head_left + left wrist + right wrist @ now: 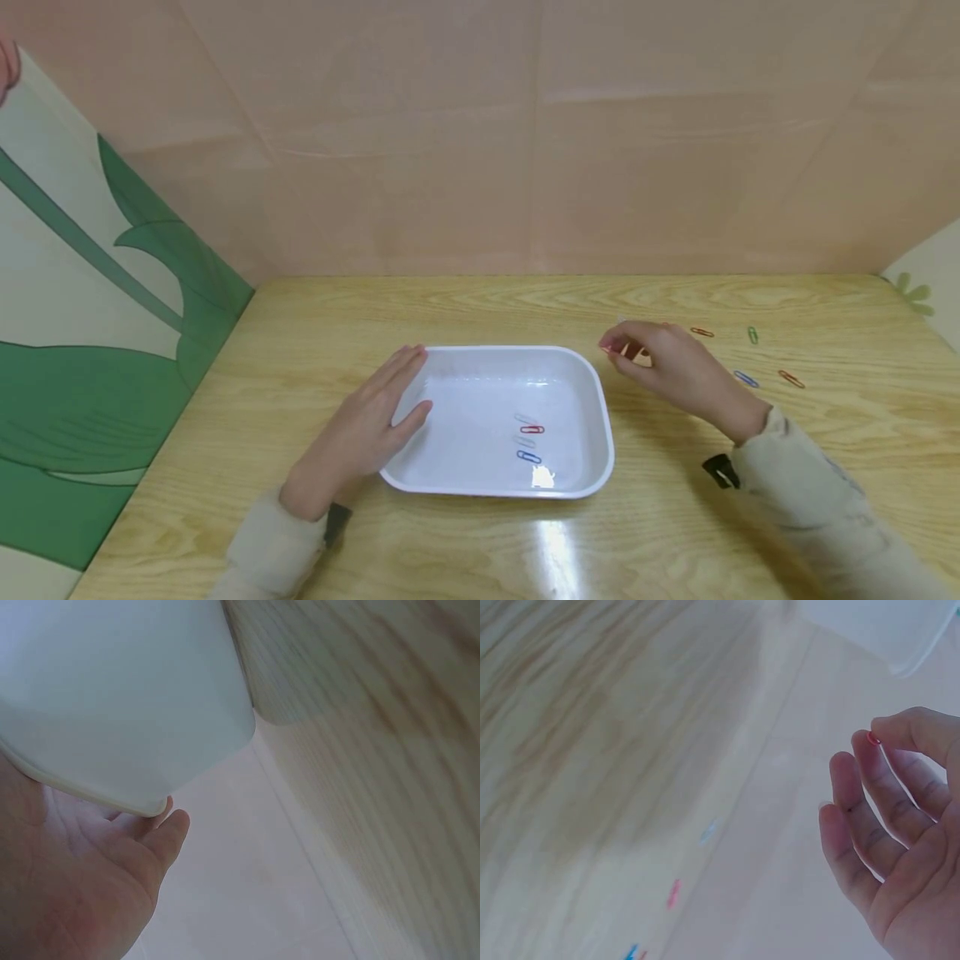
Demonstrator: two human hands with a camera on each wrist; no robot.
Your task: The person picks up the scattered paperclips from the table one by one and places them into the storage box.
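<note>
A white tray (pixel 457 442) sits on the wooden table. Along its left rim lies my left hand (pixel 363 425), fingers extended and thumb reaching over the edge; the left wrist view has the palm against the tray's outside. Just past the tray's right side, my right hand (pixel 675 367) pinches a small red paper clip (pixel 873 738) between thumb and index fingertip. Inside the tray are a red paper clip (pixel 532 429), a blue paper clip (pixel 528 457) and pale paper clips (pixel 524 441).
Right of the right hand lie a green paper clip (pixel 753 335), a blue paper clip (pixel 746 379) and orange-red paper clips (pixel 791 379). A pale clip (pixel 709 831) shows in the right wrist view. Pinkish sheeting (pixel 525 167) rises behind the table (pixel 337 317).
</note>
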